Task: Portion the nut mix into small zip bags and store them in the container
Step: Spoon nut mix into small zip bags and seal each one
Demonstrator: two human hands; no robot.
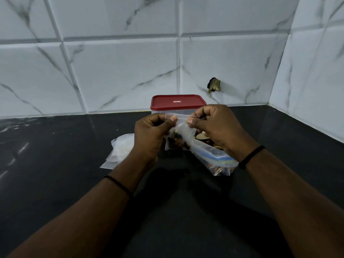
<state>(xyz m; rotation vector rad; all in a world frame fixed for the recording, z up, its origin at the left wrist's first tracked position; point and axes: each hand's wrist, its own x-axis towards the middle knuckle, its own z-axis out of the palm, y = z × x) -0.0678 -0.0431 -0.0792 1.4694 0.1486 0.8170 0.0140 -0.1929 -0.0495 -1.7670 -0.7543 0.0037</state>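
Black counter, marble tile behind: left hand [149,135] and right hand [214,125] each pinch a top corner of small zip bag [178,135] above counter, before lidded container [176,104]; light, floppy, slick film, so grip at zip strip.

A single head-worn wide-angle camera looks forward and down over a dark countertop [55,164] toward the tiled wall [121,62] at twelve o'clock, where wall lines bow near the edges. It sits close: both forearms enter from five and seven o'clock. A side wall [316,71] closes the corner at two o'clock.
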